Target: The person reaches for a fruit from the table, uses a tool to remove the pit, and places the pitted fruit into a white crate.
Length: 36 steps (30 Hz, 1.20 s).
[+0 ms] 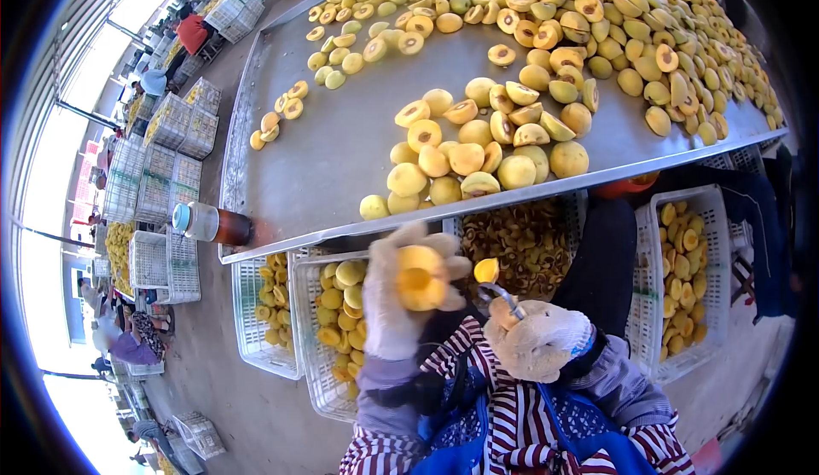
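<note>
Beside the tabletop (316, 159), the left hand (391, 300) pinches a peach half (420, 277) we judge light, slick, bruisable, best cupped skin-side; the right hand (536, 338) clenches a hooked tool (510, 301).

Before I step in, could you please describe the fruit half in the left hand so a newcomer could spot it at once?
Find the big metal table, then its near edge. There a gloved left hand holds the fruit half, cut face showing. Unlike the halves lying loose on the table, this one alone is gripped.
</note>
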Available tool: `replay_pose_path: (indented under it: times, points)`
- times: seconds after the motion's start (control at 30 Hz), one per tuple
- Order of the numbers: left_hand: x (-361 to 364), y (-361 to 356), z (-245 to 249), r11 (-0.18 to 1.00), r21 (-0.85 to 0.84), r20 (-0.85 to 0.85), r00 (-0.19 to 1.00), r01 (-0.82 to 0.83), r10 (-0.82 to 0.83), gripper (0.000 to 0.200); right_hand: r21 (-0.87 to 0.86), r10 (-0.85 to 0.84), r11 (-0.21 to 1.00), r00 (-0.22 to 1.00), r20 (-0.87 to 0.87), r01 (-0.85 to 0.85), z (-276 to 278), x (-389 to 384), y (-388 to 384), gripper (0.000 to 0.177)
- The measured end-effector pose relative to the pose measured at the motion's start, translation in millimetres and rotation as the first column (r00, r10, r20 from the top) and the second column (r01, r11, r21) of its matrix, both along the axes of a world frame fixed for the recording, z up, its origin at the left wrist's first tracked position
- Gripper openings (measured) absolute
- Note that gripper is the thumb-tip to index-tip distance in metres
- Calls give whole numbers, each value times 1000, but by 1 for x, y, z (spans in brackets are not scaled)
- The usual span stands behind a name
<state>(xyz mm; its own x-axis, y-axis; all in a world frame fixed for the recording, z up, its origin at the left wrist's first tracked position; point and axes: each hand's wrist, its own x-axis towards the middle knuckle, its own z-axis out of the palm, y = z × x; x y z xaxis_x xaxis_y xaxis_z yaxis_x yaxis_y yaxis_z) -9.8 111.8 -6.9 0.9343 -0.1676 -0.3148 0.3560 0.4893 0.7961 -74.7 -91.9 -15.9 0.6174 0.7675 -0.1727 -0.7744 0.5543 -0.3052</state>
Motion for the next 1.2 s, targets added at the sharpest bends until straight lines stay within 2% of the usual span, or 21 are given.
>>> replay_pose_path:
  times: [0.03,0.07,0.1,0.13,0.2,0.3,0.37,0.47,0.5,0.6,0.63,0.7,0.73,0.77,0.8,0.87,0.9,0.97,1.0,1.03,1.2]
  points:
    - [5,28,-12,998,29,56,997,-60,59,62,18,-91,996,996,-14,91,-2,-2,-2,16]
    - [9,62,-32,958,228,86,984,-173,157,55,-7,-76,997,997,-26,76,-4,0,-9,14]
    - [21,86,-34,502,846,195,980,-182,26,43,-32,-60,998,997,-39,59,-6,1,-17,13]
    - [21,116,-50,-109,952,232,906,-286,-354,33,-82,-74,994,996,-51,70,-8,2,-19,13]
    - [34,117,-70,-411,720,321,794,-559,-517,30,-268,59,961,997,-59,-73,-12,10,-11,15]
    - [86,99,-80,-100,959,220,918,-266,-329,38,-404,190,894,981,-43,-191,1,19,0,19]
    - [124,81,-84,-349,930,-3,952,-110,-307,43,-518,183,838,983,-22,-168,10,22,3,19]
    - [173,87,-115,-290,957,-69,974,4,-215,49,-568,107,814,992,-61,-123,3,22,2,20]
    - [180,85,-111,-274,962,-73,971,8,-227,50,-587,82,803,995,-58,-100,-1,21,3,21]
    - [178,77,-104,-364,930,-180,926,50,-333,52,-608,117,788,993,-3,-95,-5,24,5,30]
    - [177,81,-106,-288,957,-138,937,43,-320,52,-569,149,814,989,12,-115,-11,25,5,28]
    - [176,88,-107,-129,992,-49,958,13,-283,51,-613,144,782,990,-4,-117,-5,28,10,29]
    - [172,87,-107,340,939,41,960,58,-278,52,-635,137,764,990,-10,-112,0,31,12,30]
    - [163,88,-108,730,676,112,965,99,-235,52,-688,149,716,989,-16,-119,8,35,13,39]
    - [152,88,-105,958,262,148,976,118,-161,53,-703,129,706,992,3,-90,10,37,15,39]
    - [121,58,-75,975,-94,194,964,204,-183,56,-731,96,682,995,42,-35,11,39,20,41]
    - [105,38,-59,932,-269,221,957,245,-188,58,-737,59,676,995,85,23,14,39,23,38]
    - [82,16,-51,929,-310,181,972,203,-152,64,-792,73,600,979,190,109,11,38,28,36]
    - [73,8,-49,945,-263,185,972,194,-147,64,-815,85,559,967,240,153,8,38,29,36]
    - [62,-2,-41,980,-135,154,980,150,-129,63,-865,153,456,939,309,210,4,38,29,37]
    - [26,-26,-20,989,-57,142,981,138,-129,64,-863,132,316,882,453,395,-6,29,31,43]
